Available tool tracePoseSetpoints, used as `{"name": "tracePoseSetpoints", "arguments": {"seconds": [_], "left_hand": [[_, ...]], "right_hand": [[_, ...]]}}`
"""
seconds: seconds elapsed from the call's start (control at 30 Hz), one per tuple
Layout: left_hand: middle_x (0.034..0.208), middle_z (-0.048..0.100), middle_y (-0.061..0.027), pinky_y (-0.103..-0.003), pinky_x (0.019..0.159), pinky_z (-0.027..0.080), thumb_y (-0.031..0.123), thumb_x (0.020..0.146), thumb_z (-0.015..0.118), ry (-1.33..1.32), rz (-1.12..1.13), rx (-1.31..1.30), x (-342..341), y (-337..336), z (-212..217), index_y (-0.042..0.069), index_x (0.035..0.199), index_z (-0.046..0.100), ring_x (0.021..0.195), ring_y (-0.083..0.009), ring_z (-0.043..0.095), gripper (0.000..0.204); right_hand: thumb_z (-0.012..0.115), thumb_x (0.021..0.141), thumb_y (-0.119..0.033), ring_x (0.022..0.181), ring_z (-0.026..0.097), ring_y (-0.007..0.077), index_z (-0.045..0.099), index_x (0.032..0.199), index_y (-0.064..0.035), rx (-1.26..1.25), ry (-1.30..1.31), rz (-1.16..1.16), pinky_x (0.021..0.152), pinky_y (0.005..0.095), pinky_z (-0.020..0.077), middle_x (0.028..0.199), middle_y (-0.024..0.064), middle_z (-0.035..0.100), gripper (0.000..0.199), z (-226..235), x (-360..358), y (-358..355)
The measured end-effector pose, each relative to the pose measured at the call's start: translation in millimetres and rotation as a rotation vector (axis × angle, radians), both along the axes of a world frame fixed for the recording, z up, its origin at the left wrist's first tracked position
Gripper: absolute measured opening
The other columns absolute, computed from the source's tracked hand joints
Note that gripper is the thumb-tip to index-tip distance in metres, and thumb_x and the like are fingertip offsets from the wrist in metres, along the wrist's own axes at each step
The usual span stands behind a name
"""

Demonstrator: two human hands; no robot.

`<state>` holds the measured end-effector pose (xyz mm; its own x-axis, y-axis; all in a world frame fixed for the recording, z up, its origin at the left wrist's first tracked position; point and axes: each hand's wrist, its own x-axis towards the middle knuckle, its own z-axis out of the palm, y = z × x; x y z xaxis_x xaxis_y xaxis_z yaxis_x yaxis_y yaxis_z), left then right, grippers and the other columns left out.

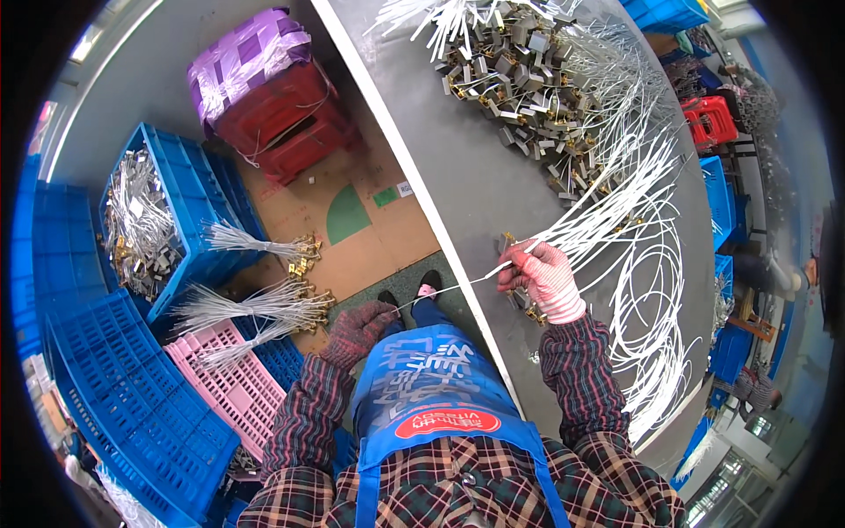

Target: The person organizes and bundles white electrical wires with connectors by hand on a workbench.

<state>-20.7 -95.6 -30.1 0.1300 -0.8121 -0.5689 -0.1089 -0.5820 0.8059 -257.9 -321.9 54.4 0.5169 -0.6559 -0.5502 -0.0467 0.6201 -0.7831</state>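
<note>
My right hand (547,280), in a red and white knit glove, is over the grey table's edge with thumb and fingers pinched on a white wire. That wire (453,288) runs down left, off the table, to my left hand (359,332) in a darker knit glove, closed around its end. Whatever sits at that end is hidden by the fingers. Beside my right hand a bundle of white wires (607,207) fans out toward a heap of small grey metal blocks with brass-coloured parts (528,75). Coiled white wires (647,326) lie farther right on the table.
On the left, a blue crate (176,207) holds wired parts. Wire bundles (264,308) with brass ends lie across a pink basket (220,374). A red stool (304,132) with a purple woven cover stands beyond. The table's white edge (422,194) runs between my hands.
</note>
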Motion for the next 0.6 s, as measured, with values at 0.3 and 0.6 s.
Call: {"name": "tracePoseSetpoints", "arguments": {"seconds": [0.3, 0.6], "left_hand": [[0.08, 0.065, -0.0123, -0.032, 0.066, 0.048, 0.023, 0.089, 0.057, -0.032, 0.021, -0.067, -9, -10, -6, 0.004, 0.102, 0.064, 0.07, -0.0198, 0.062, 0.024], [0.067, 0.058, -0.0057, -0.028, 0.057, 0.044, 0.024, 0.089, 0.057, 0.135, 0.092, 0.006, -23, -21, 24, 0.002, 0.098, 0.063, 0.061, -0.0113, 0.055, 0.024]], "right_hand": [[0.06, 0.086, -0.01, 0.068, 0.063, 0.0223, 0.057, 0.094, 0.0029, -0.058, 0.082, -0.058, 0.06, 0.0373, 0.0577, 0.084, 0.0123, 0.061, 0.015, 5, 8, 7], [0.06, 0.083, -0.002, 0.063, 0.061, 0.0178, 0.056, 0.095, 0.0039, -0.13, 0.123, -0.056, 0.059, 0.0308, 0.0555, 0.072, 0.01, 0.06, 0.014, -8, 12, 12]]}}
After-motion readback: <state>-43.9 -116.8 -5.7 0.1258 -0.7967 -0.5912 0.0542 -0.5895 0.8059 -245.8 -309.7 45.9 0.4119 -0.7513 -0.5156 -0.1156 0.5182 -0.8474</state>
